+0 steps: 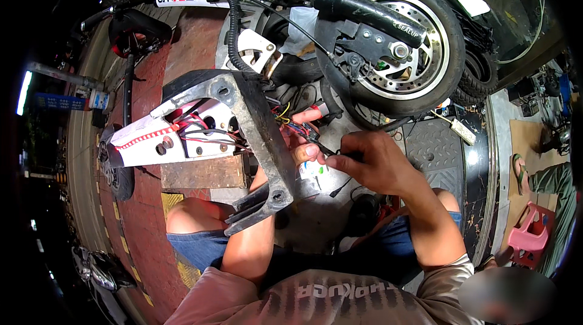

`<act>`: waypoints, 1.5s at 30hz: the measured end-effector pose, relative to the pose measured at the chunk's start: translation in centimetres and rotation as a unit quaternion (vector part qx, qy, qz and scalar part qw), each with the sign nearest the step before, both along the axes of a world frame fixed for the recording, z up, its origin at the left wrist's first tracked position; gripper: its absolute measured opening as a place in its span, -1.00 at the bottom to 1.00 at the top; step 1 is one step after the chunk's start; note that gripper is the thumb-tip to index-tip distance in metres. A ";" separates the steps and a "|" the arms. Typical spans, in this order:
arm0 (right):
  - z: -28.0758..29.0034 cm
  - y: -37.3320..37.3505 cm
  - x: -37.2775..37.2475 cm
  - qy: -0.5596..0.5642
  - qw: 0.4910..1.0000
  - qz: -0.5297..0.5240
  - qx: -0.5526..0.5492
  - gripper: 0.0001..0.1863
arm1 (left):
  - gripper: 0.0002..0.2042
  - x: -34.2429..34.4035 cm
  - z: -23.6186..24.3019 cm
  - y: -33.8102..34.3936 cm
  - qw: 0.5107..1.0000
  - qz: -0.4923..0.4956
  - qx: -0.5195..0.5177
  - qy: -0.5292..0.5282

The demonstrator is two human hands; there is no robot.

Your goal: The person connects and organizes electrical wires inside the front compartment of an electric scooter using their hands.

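Observation:
An electric scooter lies across my lap area, its black end frame [262,130] scuffed and its white body [146,143] open with red and black wires showing. My left hand [306,153] reaches from behind that frame, its fingers closed round a bundle of coloured wires [296,127]. A thin black cable [327,150] runs from the bundle to my right hand [381,160], which pinches it between thumb and fingers. The frame hides part of my left hand and forearm. Whatever joins the wires is too small to make out.
A wooden block [205,173] stands under the white body. Beyond my hands lies a wheel [454,45] with a brake disc and a black fork leg [370,12]. A pink stool [531,234] and a person's green-trousered leg [555,215] are at right.

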State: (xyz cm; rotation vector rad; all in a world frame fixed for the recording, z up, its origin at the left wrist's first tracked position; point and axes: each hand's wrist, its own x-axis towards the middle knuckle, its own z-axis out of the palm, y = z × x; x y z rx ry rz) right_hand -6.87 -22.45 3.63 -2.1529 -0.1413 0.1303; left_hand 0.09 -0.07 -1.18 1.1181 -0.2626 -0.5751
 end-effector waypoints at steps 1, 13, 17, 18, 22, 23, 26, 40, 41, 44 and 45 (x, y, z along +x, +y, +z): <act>-0.3 0.1 0.1 0.001 1.000 0.004 -0.019 -0.56 | -0.29 0.0 -0.1 -0.2 1.000 -0.007 -0.018 0.002; -0.6 1.6 -0.2 -0.035 0.992 0.108 0.046 -0.68 | -0.52 -0.1 -0.5 -0.1 0.998 0.029 0.058 -0.007; -0.4 3.1 -0.4 -0.018 0.982 0.176 0.069 -0.66 | -0.48 -0.3 -1.7 0.2 0.999 0.032 0.020 0.005; -0.2 3.3 -0.3 -0.004 0.978 0.196 0.066 -0.64 | -0.47 -0.4 -1.5 0.0 0.999 0.035 0.001 0.016; -0.9 3.8 -0.3 0.012 0.970 0.211 0.120 -0.60 | -0.40 -0.4 -1.3 0.0 0.999 0.029 0.008 0.023; -1.0 3.7 -0.3 0.007 0.974 0.204 0.096 -0.61 | -0.39 -0.4 -1.2 0.2 0.999 0.027 0.011 0.030; -1.6 3.0 -0.1 -0.012 0.985 0.171 0.027 -0.65 | -0.36 -0.3 -0.9 0.1 0.999 0.023 0.026 0.036; -4.7 2.4 0.9 0.074 0.995 0.060 -0.003 -0.53 | -0.51 -0.6 -0.4 -0.4 0.998 0.052 0.035 0.012; -5.2 2.3 1.0 0.101 0.993 0.051 0.037 -0.52 | -0.53 -0.5 -1.2 -0.2 0.998 0.050 0.031 0.000; -4.5 1.7 1.9 0.273 0.948 -0.024 0.165 -0.53 | -0.51 -0.4 -2.5 -0.1 0.994 0.075 0.054 -0.062; -4.8 1.1 2.0 0.282 0.931 -0.080 0.219 -0.57 | -0.50 -0.4 -2.4 -0.5 0.993 0.082 0.044 -0.067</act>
